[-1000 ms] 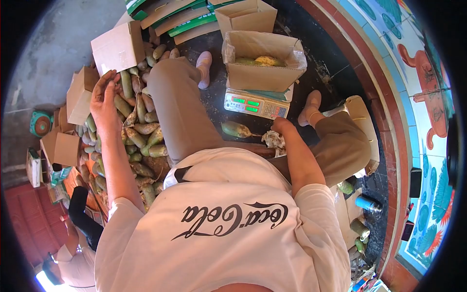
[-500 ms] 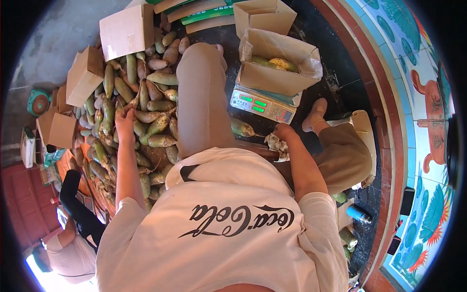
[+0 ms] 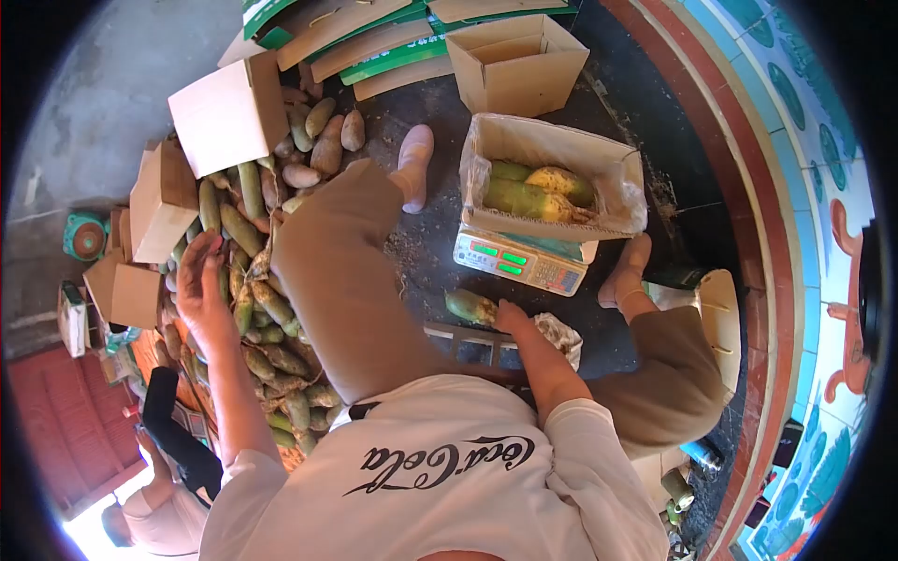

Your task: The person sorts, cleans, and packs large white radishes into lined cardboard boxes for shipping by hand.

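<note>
My left hand [image 3: 201,290] is raised above the left side of the pile of green and brown gourd-like vegetables [image 3: 271,355], fingers apart, with nothing visible in it. My right hand [image 3: 508,318] is closed at the right end of a green vegetable [image 3: 466,305] low in front of the scale. Beside my right wrist lies a crumpled whitish wrapping [image 3: 559,338]. A digital scale [image 3: 521,265] with lit green displays bears an open, plastic-lined cardboard box [image 3: 552,222]. Several green and yellow vegetables [image 3: 524,194] lie inside that box.
Another open box [image 3: 519,79] stands behind the scale, near flattened green cardboard [image 3: 393,58]. More boxes [image 3: 224,117] border the pile. My legs flank the scale. At the lower left is another person [image 3: 164,510]; a blue bottle [image 3: 702,454] is at lower right.
My left hand has moved left and lifted off the pile. My right hand has shifted from the crumpled wrapping to the green vegetable's end. My left knee has swung left, and the view has shifted.
</note>
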### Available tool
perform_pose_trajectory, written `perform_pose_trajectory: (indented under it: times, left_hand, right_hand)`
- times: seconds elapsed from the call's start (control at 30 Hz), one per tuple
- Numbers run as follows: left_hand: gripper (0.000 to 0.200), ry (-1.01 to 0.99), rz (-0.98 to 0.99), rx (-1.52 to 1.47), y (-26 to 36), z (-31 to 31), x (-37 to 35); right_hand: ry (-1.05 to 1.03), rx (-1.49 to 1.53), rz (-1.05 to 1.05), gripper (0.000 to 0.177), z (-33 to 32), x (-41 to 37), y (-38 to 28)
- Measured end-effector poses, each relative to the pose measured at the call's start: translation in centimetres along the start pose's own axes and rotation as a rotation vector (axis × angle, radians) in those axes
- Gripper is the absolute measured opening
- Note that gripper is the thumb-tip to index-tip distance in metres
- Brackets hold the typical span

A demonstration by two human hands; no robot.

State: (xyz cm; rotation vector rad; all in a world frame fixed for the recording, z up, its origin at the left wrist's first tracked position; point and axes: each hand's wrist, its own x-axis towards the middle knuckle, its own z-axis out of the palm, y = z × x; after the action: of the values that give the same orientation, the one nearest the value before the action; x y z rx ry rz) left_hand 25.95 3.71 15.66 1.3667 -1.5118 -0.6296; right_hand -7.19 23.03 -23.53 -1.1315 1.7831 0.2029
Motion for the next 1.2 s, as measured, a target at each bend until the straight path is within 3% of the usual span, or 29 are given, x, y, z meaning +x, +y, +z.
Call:
perform_pose_trajectory:
  times: [0.23,0.5,0.57,0.63,0.73,0.83,0.87,0.93,1.0,1.1,1.13,1.2]
  left_hand:
    - [0.028,-0.084,0.042,0.036,3.8,5.2,0.9]
    - [0.021,-0.530,0.006,0.013,3.4,11.7,-2.3]
    - [0.021,-0.672,-0.287,-0.141,1.8,13.4,-4.5]
    - [0.022,-0.694,-0.588,-0.288,-1.1,14.9,-6.2]
    - [0.025,-0.708,-0.547,-0.026,-4.4,16.1,-8.4]
    - [0.030,-0.792,-0.912,-0.029,-4.6,17.1,-9.9]
    - [0.031,-0.849,-1.001,-0.156,-4.3,17.1,-10.1]
    - [0.034,-0.967,-1.164,-0.412,-3.9,17.5,-10.2]
    - [0.033,-0.992,-1.123,-0.463,-3.4,17.4,-10.2]
    - [0.032,-0.969,-1.063,-0.449,-2.1,17.1,-10.2]
    - [0.032,-0.953,-1.043,-0.428,-1.7,16.9,-10.3]
    - [0.031,-0.925,-1.020,-0.401,-1.5,16.4,-10.7]
  right_hand:
    - [-0.156,-0.066,0.069,0.046,-0.5,-1.8,-0.9]
    - [-0.079,-0.026,-0.200,0.048,-3.7,-3.1,-3.1]
    - [-0.153,-0.051,-0.243,0.048,-4.5,-1.9,-3.2]
    - [-0.208,0.116,-0.317,0.047,-6.0,-2.9,-2.5]
    - [-0.292,0.345,-0.366,0.041,-10.8,-7.8,-2.8]
    - [-0.313,0.647,-0.439,0.035,-13.8,-12.9,-2.8]
    - [-0.310,0.763,-0.471,0.034,-14.2,-14.4,-2.7]
    - [-0.293,0.784,-0.472,0.034,-15.4,-16.8,-2.8]
    - [-0.275,0.821,-0.492,0.041,-15.3,-18.1,-2.5]
    - [0.170,0.114,-0.706,0.049,-15.6,-19.4,-2.8]
    - [0.289,0.125,-0.768,0.062,-15.0,-19.8,-3.2]
    - [0.213,0.544,-0.586,0.071,-13.6,-19.8,-4.2]
